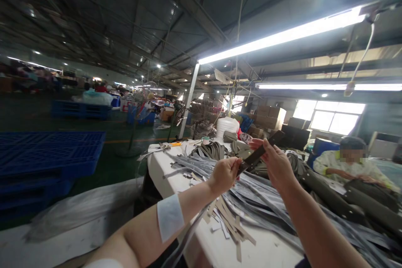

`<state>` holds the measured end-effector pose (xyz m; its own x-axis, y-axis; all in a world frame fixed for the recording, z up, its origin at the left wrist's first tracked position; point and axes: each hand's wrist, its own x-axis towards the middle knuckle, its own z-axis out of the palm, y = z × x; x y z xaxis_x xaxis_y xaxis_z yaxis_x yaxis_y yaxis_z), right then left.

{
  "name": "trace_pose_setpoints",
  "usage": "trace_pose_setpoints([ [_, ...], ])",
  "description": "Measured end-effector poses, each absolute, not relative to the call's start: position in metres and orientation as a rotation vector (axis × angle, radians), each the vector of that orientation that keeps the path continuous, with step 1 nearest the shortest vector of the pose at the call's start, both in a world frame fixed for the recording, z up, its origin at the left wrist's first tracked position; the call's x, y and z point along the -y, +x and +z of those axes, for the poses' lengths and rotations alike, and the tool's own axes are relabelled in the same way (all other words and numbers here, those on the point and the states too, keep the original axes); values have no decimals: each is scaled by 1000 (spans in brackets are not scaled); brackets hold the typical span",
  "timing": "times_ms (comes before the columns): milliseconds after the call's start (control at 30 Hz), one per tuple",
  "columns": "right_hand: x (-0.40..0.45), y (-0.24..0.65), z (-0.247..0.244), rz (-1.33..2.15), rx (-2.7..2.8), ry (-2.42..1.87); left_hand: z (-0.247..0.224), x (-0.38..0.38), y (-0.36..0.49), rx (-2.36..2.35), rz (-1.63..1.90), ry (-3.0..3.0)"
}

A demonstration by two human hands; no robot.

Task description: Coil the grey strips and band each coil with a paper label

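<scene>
A short, dark olive-brown strip of fabric [253, 157] is held up at a slant above the table. My left hand [224, 174] pinches its lower end between thumb and fingers. At the upper part of the strip is my right hand [276, 165], its thumb on the near side and fingertips showing behind. Beneath both hands lie long grey strips [251, 197] in a loose heap. Small tan and white strip offcuts [230, 222] are scattered on the white-covered table [266, 251] below my left hand.
Across the table on the right, a co-worker [354, 163] handles dark olive fabric [339, 201]. Coiled dark strips [210, 150] and a white foam-like roll [228, 127] occupy the far end. Blue pallets [47, 155] stand on the left floor. A tube light [282, 35] hangs overhead.
</scene>
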<state>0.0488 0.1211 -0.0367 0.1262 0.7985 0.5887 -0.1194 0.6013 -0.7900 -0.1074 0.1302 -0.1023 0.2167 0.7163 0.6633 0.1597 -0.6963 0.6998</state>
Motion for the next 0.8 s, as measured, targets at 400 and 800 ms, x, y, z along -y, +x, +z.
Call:
trace_pose_setpoints([
  [400, -132, 32, -45, 733, 1411, -716, -96, -143, -108, -770, 1630, 2010],
  [800, -122, 34, -57, 746, 1505, -814, -91, -142, -85, -693, 1610, 1950],
])
